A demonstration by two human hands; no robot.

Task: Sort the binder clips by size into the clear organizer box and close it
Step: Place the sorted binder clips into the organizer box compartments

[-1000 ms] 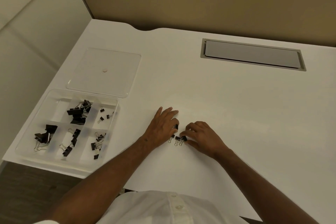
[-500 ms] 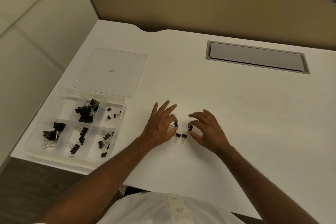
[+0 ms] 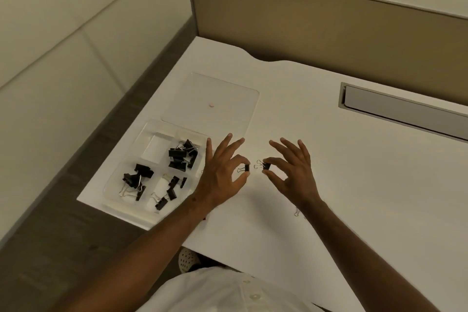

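I pinch one small black binder clip (image 3: 247, 168) in my left hand (image 3: 219, 175), and another (image 3: 266, 166) in my right hand (image 3: 293, 172), other fingers spread, above the white desk (image 3: 354, 197), ready to sort. The clear plastic organizer box (image 3: 152, 172) sits left, lid (image 3: 215, 101) off behind. My left arm hides its near corner.

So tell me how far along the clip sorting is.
Mostly done: clips already lie grouped in the organizer box. In hand: the left hand pinches one small clip and the right hand another. Left: those two, what looks like a clip beside the right forearm, and the lid, off behind the box.
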